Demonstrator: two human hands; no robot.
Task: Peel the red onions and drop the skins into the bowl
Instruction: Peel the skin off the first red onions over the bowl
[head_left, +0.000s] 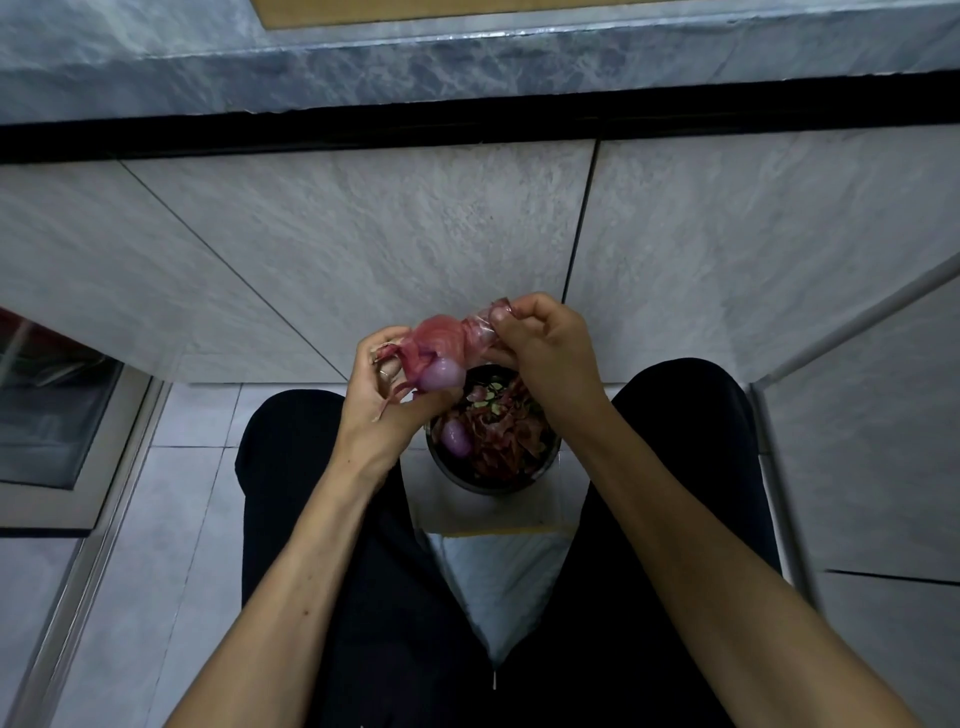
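My left hand grips a small red onion whose pale purple flesh shows at its lower end. Loose red skin still clings to its top. My right hand pinches a strip of that skin and holds it stretched away from the onion. Both hands hover just above a dark round bowl on the floor between my knees. The bowl holds a heap of red skins and one peeled purple onion at its left side.
I sit with black-trousered legs on either side of the bowl. A white cloth or bag lies under and in front of the bowl. Grey tiled cabinet fronts rise straight ahead under a marble counter edge. A glass-fronted frame stands at the left.
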